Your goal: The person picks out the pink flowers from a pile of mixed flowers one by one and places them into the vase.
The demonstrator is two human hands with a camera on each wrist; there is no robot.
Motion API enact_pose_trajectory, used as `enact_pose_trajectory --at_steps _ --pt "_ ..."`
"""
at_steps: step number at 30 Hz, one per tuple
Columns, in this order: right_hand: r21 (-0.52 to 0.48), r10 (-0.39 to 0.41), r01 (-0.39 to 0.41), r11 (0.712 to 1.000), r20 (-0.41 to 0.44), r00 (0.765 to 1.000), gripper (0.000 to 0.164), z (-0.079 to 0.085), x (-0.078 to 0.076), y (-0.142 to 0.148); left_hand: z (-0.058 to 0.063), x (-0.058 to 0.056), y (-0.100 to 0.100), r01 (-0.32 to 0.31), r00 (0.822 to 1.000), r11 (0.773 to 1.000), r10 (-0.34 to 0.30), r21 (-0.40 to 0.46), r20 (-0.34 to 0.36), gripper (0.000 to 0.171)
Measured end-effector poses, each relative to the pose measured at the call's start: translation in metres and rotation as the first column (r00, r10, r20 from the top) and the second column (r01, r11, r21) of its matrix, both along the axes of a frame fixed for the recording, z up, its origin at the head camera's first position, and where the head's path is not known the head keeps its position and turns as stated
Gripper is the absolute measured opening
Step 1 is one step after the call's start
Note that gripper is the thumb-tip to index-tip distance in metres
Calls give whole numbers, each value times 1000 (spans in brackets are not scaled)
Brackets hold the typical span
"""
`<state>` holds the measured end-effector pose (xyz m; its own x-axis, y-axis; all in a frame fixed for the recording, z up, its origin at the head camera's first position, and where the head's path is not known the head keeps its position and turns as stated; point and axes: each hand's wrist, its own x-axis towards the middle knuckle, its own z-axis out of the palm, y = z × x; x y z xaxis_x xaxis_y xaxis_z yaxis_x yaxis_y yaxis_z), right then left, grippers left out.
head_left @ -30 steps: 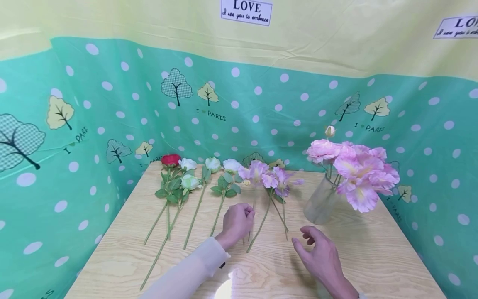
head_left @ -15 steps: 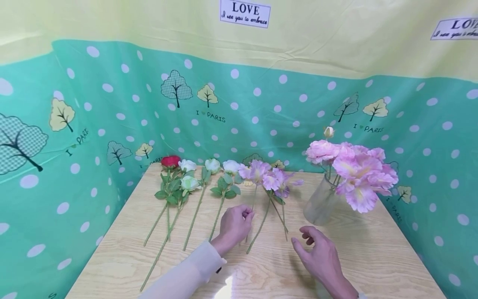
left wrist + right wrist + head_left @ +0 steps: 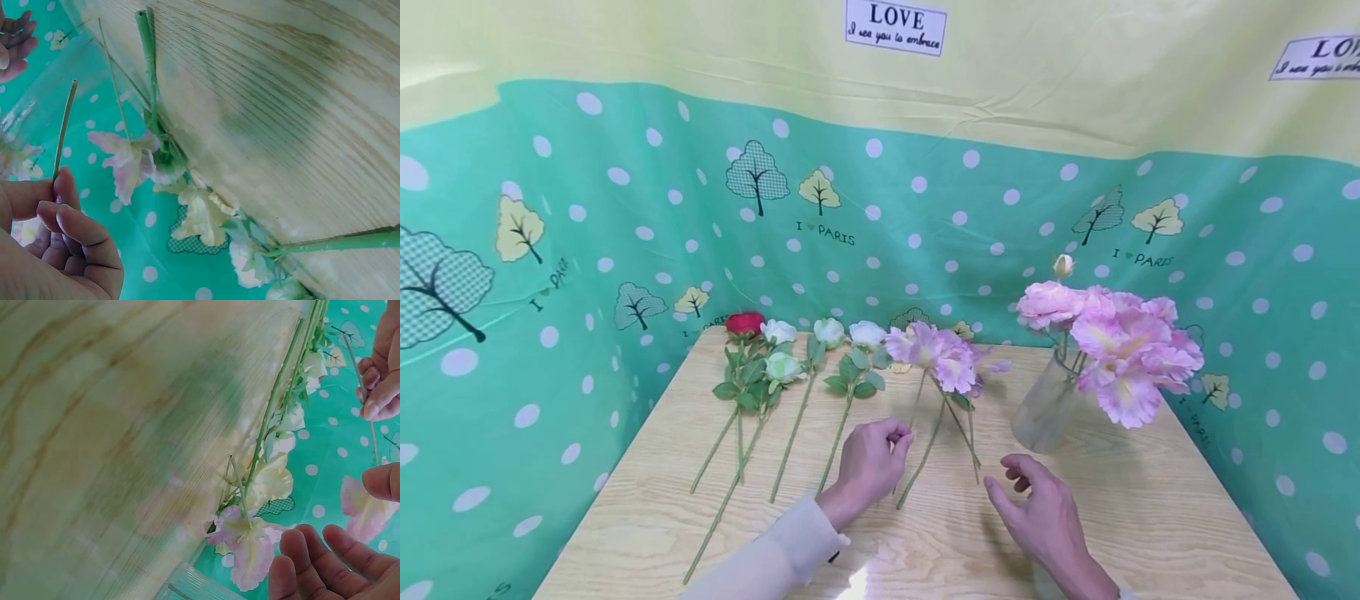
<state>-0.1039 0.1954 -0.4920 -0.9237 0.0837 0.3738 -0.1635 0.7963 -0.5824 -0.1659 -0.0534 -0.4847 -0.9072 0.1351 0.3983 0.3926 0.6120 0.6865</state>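
Note:
My left hand [image 3: 872,454] pinches the thin green stem of a pink-purple iris [image 3: 916,343] between thumb and fingers. The stem's cut end [image 3: 65,128] sticks out past the fingertips in the left wrist view. In the head view its bloom overlaps another iris [image 3: 955,371] lying on the table. My right hand [image 3: 1045,508] holds nothing; its fingers are loosely bent and apart, in front of the glass vase [image 3: 1037,412]. Pink-purple irises [image 3: 1123,342] and a paler pink flower [image 3: 1051,303] stand in that vase, leaning right.
To the left on the wooden table [image 3: 647,533] lie a red rose [image 3: 745,323], several white roses [image 3: 867,333] and a greenish-white one [image 3: 782,367], stems toward me. A green and yellow patterned cloth [image 3: 880,242] surrounds the table's back and sides.
The iris in my left hand has swung right, its bloom now overlapping the neighbouring iris. The left hand has shifted slightly down with the stem. My right hand has stayed in place.

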Motion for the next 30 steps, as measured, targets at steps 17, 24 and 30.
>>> enact_pose_trajectory --at_steps 17,24,30 --pt "-14 21 -21 1000 -58 998 24 1 0 -3 6 16 -2 69 988 997 -64 31 -142 6" --pt "-37 32 -36 999 -112 993 23 2 0 -7 7 19 2 108 971 994 -98 33 -216 7" --pt "-63 56 -67 996 -156 986 21 1 -2 -11 8 21 6 139 967 990 -132 21 -217 6"
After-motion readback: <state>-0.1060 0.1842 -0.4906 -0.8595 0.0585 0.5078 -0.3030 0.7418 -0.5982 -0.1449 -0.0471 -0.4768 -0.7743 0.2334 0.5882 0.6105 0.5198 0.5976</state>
